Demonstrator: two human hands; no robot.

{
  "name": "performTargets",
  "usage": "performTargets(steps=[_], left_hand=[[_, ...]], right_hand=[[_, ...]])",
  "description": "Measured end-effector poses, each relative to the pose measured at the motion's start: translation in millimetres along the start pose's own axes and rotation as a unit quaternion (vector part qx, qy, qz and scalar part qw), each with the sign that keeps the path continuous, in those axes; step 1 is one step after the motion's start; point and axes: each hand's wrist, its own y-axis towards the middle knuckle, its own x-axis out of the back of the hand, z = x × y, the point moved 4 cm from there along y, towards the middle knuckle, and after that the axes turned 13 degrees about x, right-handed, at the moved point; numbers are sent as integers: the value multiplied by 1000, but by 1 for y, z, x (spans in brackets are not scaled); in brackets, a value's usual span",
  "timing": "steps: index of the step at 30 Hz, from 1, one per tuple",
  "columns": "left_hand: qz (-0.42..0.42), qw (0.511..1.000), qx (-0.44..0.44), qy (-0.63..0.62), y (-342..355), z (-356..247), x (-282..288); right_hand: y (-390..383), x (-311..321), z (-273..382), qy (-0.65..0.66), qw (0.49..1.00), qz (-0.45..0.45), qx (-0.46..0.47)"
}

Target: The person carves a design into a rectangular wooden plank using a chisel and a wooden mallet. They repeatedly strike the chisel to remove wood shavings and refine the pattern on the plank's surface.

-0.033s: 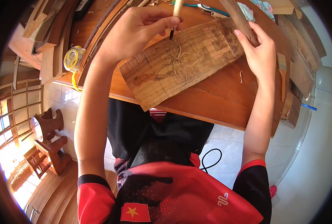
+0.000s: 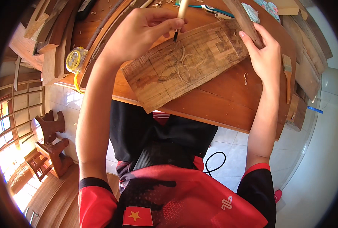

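Observation:
My left hand [image 2: 144,32] is closed around the pale handle of a carving chisel [image 2: 182,10], held nearly upright. Its dark blade points down by the far edge of a flat wooden board [image 2: 214,64]; whether the tip touches, I cannot tell. Outlines of a flower and leaves are cut into the board, which lies slantwise on the table with its near left corner past the front edge. In my right hand [image 2: 266,51] is a thick wooden stick [image 2: 242,19], slanting over the board's far right corner. The stick's far end is out of the picture.
On the brown table [image 2: 226,102], a yellow tape measure [image 2: 75,60] sits at the left edge and a flat brush [image 2: 287,74] at the right. Wood strips are piled on both sides. A toothbrush [image 2: 211,8] and wood shavings lie at the back. Carved stools [image 2: 53,155] stand lower left.

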Motion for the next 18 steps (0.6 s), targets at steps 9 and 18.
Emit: performTargets(steps=[9, 18], left_hand=[[-7, 1000, 26, 8, 7, 5, -13], [-64, 996, 47, 51, 4, 11, -19]], right_hand=[[4, 8, -3, 17, 999, 22, 25], [26, 18, 8, 35, 997, 48, 48]])
